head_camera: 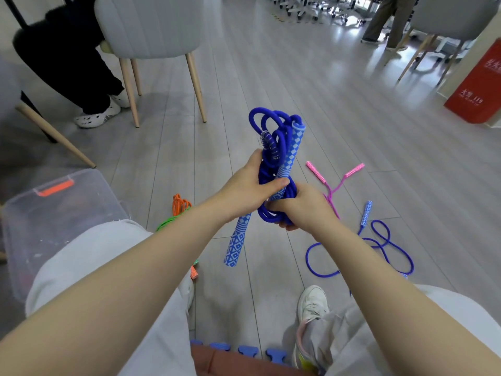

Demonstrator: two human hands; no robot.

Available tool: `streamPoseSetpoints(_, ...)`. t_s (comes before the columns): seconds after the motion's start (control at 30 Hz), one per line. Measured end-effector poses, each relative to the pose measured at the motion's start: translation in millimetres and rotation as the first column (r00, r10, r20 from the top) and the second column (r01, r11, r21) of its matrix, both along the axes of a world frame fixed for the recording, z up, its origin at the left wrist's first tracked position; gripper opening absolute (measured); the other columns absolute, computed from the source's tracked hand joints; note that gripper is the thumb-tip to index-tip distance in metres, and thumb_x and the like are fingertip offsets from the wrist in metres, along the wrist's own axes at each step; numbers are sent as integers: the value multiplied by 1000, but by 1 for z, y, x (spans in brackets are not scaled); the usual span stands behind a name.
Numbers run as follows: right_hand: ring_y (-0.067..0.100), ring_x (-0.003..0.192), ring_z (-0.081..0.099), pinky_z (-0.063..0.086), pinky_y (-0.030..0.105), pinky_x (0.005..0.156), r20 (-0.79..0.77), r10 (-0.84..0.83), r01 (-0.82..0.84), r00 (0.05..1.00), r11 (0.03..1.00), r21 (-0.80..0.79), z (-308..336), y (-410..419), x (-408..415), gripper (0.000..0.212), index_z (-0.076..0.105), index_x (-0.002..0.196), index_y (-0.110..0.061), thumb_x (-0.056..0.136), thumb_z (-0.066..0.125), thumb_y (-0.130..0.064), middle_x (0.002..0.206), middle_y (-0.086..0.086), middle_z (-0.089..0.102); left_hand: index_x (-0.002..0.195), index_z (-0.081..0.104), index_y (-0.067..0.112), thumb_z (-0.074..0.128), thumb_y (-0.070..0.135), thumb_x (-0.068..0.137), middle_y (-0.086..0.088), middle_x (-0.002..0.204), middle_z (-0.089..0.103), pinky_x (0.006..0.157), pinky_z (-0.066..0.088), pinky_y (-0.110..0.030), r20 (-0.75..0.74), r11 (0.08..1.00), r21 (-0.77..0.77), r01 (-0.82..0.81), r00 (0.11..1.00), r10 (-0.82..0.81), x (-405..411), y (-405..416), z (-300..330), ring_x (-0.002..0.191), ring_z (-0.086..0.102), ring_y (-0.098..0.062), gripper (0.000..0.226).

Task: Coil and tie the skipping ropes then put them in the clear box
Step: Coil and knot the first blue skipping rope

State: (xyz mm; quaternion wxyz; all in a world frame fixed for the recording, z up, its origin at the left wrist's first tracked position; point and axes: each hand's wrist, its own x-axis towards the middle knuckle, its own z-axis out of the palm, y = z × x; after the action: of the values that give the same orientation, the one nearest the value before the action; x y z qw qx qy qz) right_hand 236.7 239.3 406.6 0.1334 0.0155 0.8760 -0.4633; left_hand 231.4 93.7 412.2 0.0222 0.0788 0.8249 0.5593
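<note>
A coiled blue skipping rope (273, 131) is held up over the floor, its loops sticking out above my hands. My left hand (249, 185) grips the bundle at its middle, thumb across one patterned blue handle (294, 146). My right hand (301, 207) holds the lower loops from the right. The other blue handle (237, 241) hangs down below my hands. The clear box (54, 218) with an orange latch stands on the floor at the left. Loose on the floor lie a pink rope (334, 183), a second blue rope (379, 245) and an orange and green rope (179, 207).
A grey chair with wooden legs (151, 36) stands at the back left, a seated person's dark trousers and white shoes (97, 115) beside it. A red box (479, 85) is at the right. Another person's legs (385, 20) stand far back. My white shoe (311, 302) rests below.
</note>
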Motion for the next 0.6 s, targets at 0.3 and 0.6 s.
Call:
streamPoseSetpoints(0.3,18,64,54,41,30,57,-129,48,-32,990,992,121,-3,-7,7,19,57,82,-11,87,65,-29,72,8,63,125,43,28,71,33,81,13,104,66,78,52,-28,-106,986,-136,-95,991,81,-4,-4,-4,92,64,-8,53)
streamPoseSetpoints(0.6,22,111,66,54,35,92,238,247,-89,939,845,-528,13,14,-1,50,62,124,-19,89,57,-55,119,6,70,133,32,32,76,11,74,12,105,63,85,55,-35,35,990,-143,-4,999,9,-12,-12,-5,98,63,-11,76)
